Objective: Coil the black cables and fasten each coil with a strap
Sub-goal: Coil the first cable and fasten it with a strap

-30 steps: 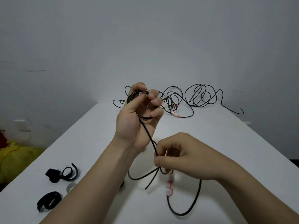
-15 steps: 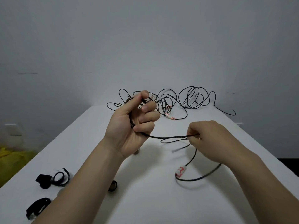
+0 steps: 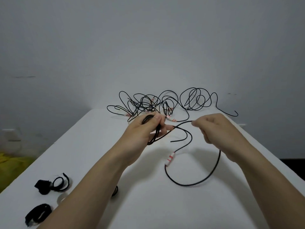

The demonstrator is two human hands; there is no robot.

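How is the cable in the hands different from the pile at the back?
The held cable is partly coiled in the left hand, the right hand pinching it; the pile lies untouched in loose tangles. The held cable is near, the pile at the far end of the table. Both are thin, black, white-tagged.

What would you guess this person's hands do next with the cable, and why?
Probably the right hand carries its pinched stretch of cable over to the coil held in the left hand, adding another loop: a long tail with a white label lies uncoiled on the table.
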